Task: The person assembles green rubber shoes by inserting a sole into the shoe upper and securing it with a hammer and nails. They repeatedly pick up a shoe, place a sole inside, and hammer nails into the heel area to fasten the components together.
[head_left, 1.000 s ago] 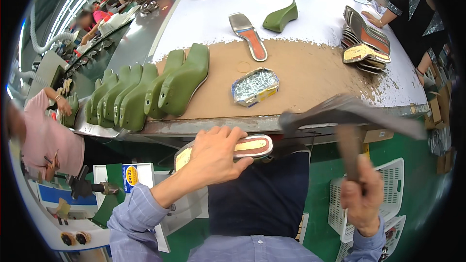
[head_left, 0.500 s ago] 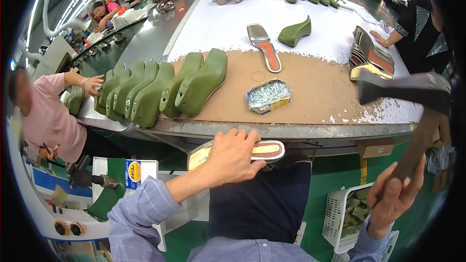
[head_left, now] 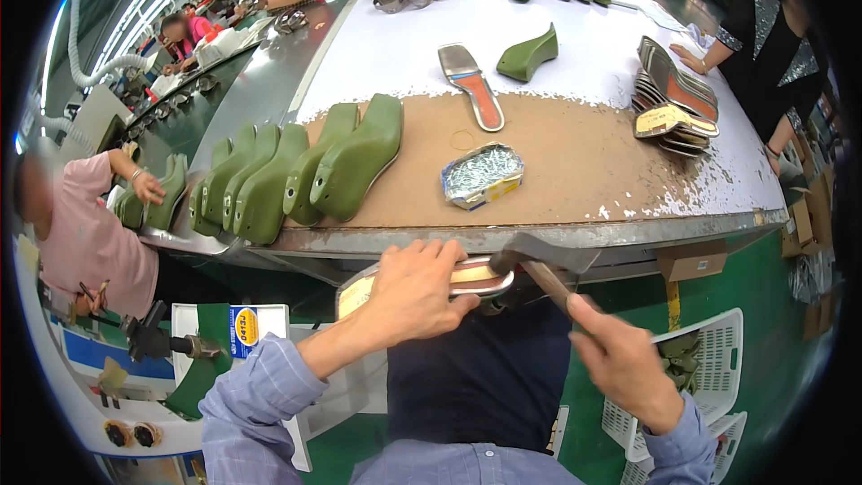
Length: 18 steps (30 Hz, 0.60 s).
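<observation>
Over my lap, my left hand [head_left: 417, 292] is closed around a shoe insole [head_left: 355, 296], yellowish with a reddish-brown strip and white rim. Whatever lies beneath the insole is mostly hidden. My right hand [head_left: 624, 364] grips the wooden handle of a hammer [head_left: 546, 283]. Its dark head is at the insole's right end, just beyond my left fingers; whether it touches cannot be told. On the table ahead sits an opened box of small metal nails [head_left: 485, 175]. Another insole [head_left: 471, 85] lies behind the box, close to a green shoe last [head_left: 530, 54].
Green lasts [head_left: 359, 162] line the table's left edge [head_left: 377, 238]. Stacked insoles [head_left: 678, 99] lie at the right, near a person in black [head_left: 772, 45]. A person in pink [head_left: 99, 224] reaches toward lasts at left. White baskets [head_left: 718, 368] stand on the floor at right.
The hammer has swung down and left from its raised place at the right to the insole's end. At left, the co-worker's hand has shifted left, and some lasts now stand apart from the row.
</observation>
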{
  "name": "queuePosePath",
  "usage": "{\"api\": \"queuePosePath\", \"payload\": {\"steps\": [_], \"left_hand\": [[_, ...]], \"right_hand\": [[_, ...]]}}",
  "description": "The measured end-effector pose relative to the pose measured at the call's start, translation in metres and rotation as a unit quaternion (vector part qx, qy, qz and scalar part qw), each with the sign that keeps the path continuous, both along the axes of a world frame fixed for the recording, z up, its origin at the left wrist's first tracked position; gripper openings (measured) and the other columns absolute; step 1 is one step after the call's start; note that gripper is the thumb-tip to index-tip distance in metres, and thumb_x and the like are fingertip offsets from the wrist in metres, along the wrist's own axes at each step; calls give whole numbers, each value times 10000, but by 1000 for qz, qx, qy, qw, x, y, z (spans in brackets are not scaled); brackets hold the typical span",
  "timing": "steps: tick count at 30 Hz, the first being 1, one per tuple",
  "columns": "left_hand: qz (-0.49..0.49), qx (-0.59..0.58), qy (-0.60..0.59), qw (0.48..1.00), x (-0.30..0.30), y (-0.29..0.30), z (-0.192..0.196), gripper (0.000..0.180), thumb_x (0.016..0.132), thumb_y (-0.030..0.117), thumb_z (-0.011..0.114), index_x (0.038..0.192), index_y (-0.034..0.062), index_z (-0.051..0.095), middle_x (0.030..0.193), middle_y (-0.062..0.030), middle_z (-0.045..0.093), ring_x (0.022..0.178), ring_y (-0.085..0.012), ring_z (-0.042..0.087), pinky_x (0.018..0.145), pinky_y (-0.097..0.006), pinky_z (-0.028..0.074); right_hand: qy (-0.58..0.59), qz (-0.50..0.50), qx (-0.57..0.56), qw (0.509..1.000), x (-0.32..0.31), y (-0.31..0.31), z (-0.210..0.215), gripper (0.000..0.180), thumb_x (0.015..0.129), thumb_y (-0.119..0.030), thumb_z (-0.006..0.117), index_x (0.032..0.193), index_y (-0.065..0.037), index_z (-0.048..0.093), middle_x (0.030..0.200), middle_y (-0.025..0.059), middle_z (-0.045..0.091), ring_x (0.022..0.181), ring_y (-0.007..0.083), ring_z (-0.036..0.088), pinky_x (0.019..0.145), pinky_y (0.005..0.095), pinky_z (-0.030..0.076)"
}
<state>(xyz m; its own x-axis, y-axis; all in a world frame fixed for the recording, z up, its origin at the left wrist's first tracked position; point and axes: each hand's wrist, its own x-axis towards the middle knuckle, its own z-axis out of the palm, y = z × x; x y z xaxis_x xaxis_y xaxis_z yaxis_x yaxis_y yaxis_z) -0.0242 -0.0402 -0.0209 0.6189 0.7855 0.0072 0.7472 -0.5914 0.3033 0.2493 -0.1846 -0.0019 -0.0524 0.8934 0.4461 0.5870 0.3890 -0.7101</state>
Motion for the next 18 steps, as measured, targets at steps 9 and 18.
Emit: {"api": "queuePosePath", "payload": {"steps": [9, 18], "left_hand": [[21, -26, 1, 999, 3, -3, 6, 541, 815, 442, 793, 1171, 68, 633, 1028, -122, 695, 1019, -320, 652, 856, -467, 460], [39, -35, 24, 998, 1, -5, 9, 706, 778, 467, 810, 1277, 15, 597, 1067, -144, 708, 1046, -337, 650, 901, -469, 456]], "right_hand": [[95, -16, 79, 992, 24, -28, -14, 520, 932, 19, 689, 1426, 41, 527, 1191, 257, 705, 904, 213, 714, 782, 312, 562], [180, -68, -115, 975, -15, -18, -33, 508, 940, -5, 696, 1419, 24, 531, 1195, 214, 712, 923, 264, 745, 781, 312, 581]]}}
